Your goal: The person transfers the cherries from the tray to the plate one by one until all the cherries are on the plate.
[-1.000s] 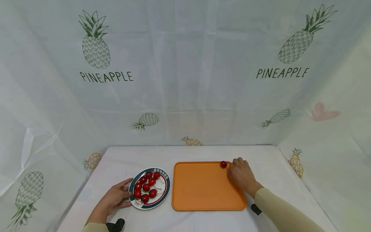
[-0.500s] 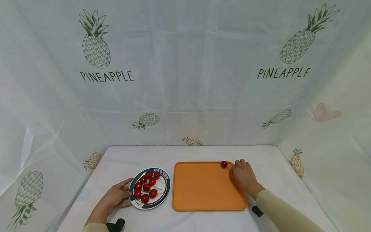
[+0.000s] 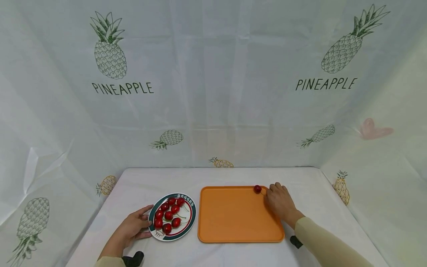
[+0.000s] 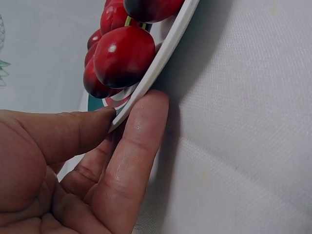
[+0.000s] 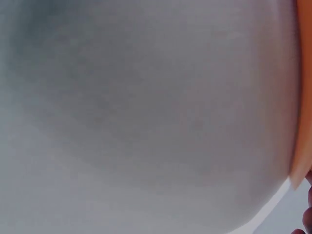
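Note:
In the head view my left hand (image 3: 133,225) holds the near-left rim of a round plate (image 3: 192,222) with a dark green border. Several red cherries (image 3: 168,215) with green stems lie on it. The left wrist view shows the thumb over the plate's white edge (image 4: 165,51) and a finger (image 4: 139,141) underneath. At the far right corner of an orange tray (image 3: 238,218), my right hand (image 3: 280,203) pinches the stem of a single dark red cherry (image 3: 257,189); the fingertips are mostly hidden behind the knuckles. Only a few fingertips (image 5: 308,219) enter the right wrist view.
Plate and tray stand side by side on a table with a white cloth (image 3: 173,178), a narrow gap between them. A white curtain (image 3: 213,92) printed with pineapples encloses the back and sides. The tray's edge (image 5: 306,87) borders the right wrist view.
The right hand has shifted slightly right, and part of the cherry's stem now shows between fruit and fingers. The left hand and plate have stayed put.

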